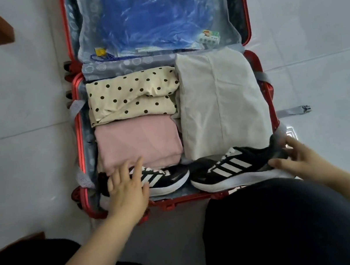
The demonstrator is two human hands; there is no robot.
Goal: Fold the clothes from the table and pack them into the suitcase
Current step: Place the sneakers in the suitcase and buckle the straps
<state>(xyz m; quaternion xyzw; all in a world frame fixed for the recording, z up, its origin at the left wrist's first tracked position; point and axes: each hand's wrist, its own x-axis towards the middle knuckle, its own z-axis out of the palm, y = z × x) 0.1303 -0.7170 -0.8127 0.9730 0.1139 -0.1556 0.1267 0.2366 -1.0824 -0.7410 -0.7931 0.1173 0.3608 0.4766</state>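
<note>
White tiled floor (4,114); one red suitcase (78,137) lies open on it. Packed just beyond the fingers, three folded items: polka-dot garment (132,93), pink garment (138,140), beige garment (220,101). Two sneakers: left hand (128,188), fingers spread wide, rests on first sneaker (165,178); right hand (300,155) fingers curl round heel of second sneaker (228,165).

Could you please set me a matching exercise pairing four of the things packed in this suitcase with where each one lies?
Things:
1. polka-dot garment
2. pink garment
3. blue plastic bag
4. trainers

Places in the suitcase:
A. along the near edge of the base half
B. behind the mesh cover in the lid half
C. far left of the base half, by the hinge
D. left of the base half, between the spotted cloth and a trainer

Pairs: 1-C; 2-D; 3-B; 4-A.
</note>
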